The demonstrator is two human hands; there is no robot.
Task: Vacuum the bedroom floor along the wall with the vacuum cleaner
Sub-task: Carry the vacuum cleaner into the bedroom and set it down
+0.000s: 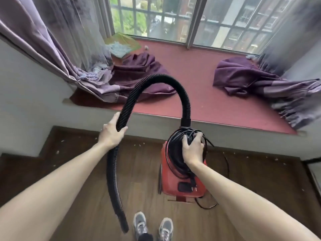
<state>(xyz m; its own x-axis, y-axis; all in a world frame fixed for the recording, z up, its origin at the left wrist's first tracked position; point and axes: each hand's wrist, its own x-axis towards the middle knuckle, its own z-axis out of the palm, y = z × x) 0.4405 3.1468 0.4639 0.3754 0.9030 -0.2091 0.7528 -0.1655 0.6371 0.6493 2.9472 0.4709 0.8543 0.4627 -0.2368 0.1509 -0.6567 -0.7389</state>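
A red vacuum cleaner (pixel 182 185) hangs above the dark wood floor (pixel 83 174), its black power cord (pixel 175 148) coiled on top. My right hand (pixel 192 148) grips the coiled cord and the top of the machine. A black ribbed hose (pixel 156 80) arches up from the cleaner's front and down to the left. My left hand (pixel 111 134) holds the hose partway along. The hose's open end (pixel 124 226) dangles near my shoes. Small pale crumbs (pixel 139 145) lie on the floor along the wall under the window seat.
A red-topped window seat (pixel 199 94) runs in front of me, with purple curtains (pixel 52 49) heaped on it at both sides. A white wall corner (pixel 22 105) juts out at left. My two grey shoes (pixel 152 225) stand on the floor below.
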